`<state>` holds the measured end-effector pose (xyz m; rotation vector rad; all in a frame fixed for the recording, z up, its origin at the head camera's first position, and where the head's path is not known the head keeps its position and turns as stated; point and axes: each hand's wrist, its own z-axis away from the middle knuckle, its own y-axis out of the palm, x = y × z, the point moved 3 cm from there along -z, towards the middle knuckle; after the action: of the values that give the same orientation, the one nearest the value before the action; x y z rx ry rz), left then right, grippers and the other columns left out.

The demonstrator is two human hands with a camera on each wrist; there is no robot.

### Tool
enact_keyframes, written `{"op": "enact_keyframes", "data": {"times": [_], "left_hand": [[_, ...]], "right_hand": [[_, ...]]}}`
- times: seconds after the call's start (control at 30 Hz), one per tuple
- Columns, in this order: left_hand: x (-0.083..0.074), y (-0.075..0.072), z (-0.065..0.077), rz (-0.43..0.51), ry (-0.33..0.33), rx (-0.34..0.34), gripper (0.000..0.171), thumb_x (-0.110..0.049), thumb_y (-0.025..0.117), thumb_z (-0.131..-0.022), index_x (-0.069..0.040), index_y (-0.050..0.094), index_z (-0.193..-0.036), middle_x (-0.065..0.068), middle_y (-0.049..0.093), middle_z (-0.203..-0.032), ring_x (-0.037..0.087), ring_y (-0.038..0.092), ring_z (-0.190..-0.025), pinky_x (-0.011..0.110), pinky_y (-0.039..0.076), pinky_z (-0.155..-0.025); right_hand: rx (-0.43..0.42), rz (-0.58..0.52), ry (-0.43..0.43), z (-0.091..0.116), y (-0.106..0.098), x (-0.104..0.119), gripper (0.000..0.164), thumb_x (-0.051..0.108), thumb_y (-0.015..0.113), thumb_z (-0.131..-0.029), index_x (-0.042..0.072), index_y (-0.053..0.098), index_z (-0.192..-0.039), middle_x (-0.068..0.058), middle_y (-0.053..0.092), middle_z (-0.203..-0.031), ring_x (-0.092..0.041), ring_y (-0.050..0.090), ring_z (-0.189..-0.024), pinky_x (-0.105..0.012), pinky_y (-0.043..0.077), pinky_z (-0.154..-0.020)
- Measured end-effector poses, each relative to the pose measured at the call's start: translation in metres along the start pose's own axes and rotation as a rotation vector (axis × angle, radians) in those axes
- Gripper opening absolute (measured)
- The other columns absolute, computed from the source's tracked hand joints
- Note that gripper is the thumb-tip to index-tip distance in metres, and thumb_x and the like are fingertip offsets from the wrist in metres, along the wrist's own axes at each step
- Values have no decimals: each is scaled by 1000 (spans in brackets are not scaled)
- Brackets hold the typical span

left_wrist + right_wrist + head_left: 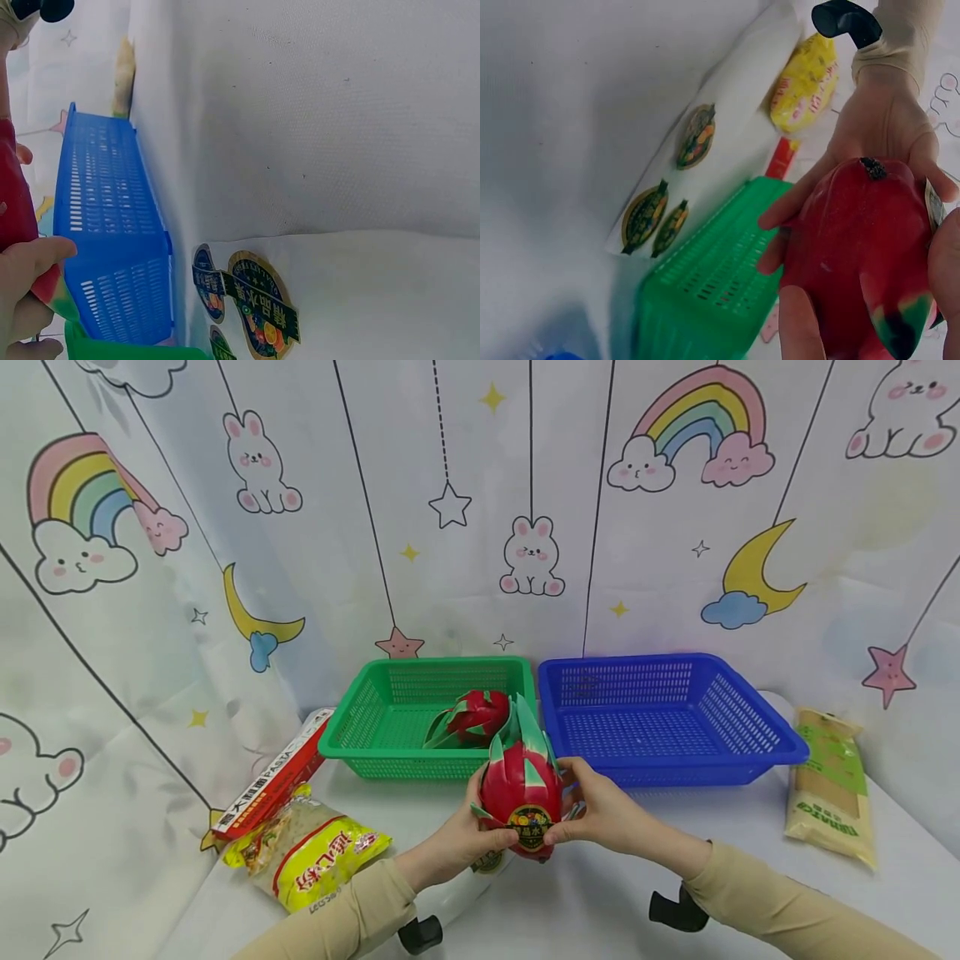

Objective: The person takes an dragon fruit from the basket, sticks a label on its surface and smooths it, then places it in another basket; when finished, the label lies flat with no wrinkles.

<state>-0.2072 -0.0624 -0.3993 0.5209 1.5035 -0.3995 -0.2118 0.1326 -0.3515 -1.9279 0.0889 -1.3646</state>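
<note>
A red dragon fruit [513, 781] with green leaf tips is held upright between both hands, in front of the baskets. My left hand [467, 837] grips its left side, and my right hand [607, 814] grips its right side. Both thumbs lie at the edges of a round black-and-gold sticker [529, 827] on the fruit's front. In the right wrist view, the dragon fruit [847, 247] shows its dark stem end, with the left palm [881, 112] behind it. Below the hands lies a white sheet [375, 292] bearing several fruit labels [264, 307].
Another dragon fruit [480, 714] lies in the green basket [420, 766]. Beside it stands a blue basket [675, 772]. A red pasta box [277, 772] and a yellow-labelled bag [315, 852] lie at left. A tan-and-green packet [831, 793] is at far right.
</note>
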Motion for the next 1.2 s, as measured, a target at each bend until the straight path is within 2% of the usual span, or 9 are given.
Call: {"op": "enact_keyframes", "data": {"times": [0.27, 0.43, 0.6, 0.77, 0.93, 1.07, 1.2], "left_hand": [[-2, -1, 0, 23, 7, 20, 99, -27, 70, -81, -22, -7, -144, 12, 31, -140, 21, 41, -124, 36, 43, -100], [-2, 0, 0, 58, 34, 46, 106, -22, 75, -76, -24, -6, -144, 11, 32, -140, 21, 45, -123, 34, 45, -97], [-3, 3, 0, 81, 31, 20, 107, -9, 75, -75, -29, -5, -143, 10, 33, -139, 24, 48, -120, 36, 48, -93], [-6, 5, -3, 82, 43, 17, 105, -2, 72, -77, -31, -5, -143, 12, 33, -139, 26, 51, -118, 37, 49, -91], [-11, 7, -3, 78, 61, 7, 104, -2, 71, -78, -32, -4, -144, 12, 31, -140, 26, 50, -119, 36, 49, -91], [-13, 12, 1, 76, 66, -18, 104, -5, 73, -77, -28, -2, -145, 12, 32, -140, 26, 49, -120, 36, 49, -90], [-14, 16, 4, 72, 71, -44, 104, -9, 75, -76, -26, -1, -145, 10, 34, -139, 25, 49, -121, 36, 49, -91]], "right_hand": [[-4, 15, -3, -1, 0, 0, 88, 32, 80, -68, -8, 31, -128, -17, 54, -107, -18, 57, -86, -20, 52, -64], [-3, 7, 29, -1, -2, 1, 81, 32, 75, -76, -8, 31, -130, -16, 56, -108, -19, 57, -89, -21, 52, -67], [-24, -35, 81, 0, -2, 4, 72, 33, 67, -84, -5, 31, -133, -15, 56, -113, -19, 57, -93, -25, 52, -70], [-71, -56, 130, 0, -3, 6, 67, 34, 63, -86, 0, 32, -134, -14, 53, -117, -20, 57, -97, -31, 54, -71], [-100, -77, 176, -2, -3, 7, 66, 38, 62, -86, 4, 32, -134, -14, 50, -120, -22, 56, -99, -34, 54, -74], [-95, -103, 205, 1, -2, 7, 69, 39, 64, -84, 6, 32, -134, -14, 47, -124, -21, 55, -98, -31, 53, -73], [-103, -120, 187, 5, -1, 7, 70, 36, 66, -83, 5, 30, -135, -16, 46, -126, -22, 54, -97, -28, 51, -71]]}}
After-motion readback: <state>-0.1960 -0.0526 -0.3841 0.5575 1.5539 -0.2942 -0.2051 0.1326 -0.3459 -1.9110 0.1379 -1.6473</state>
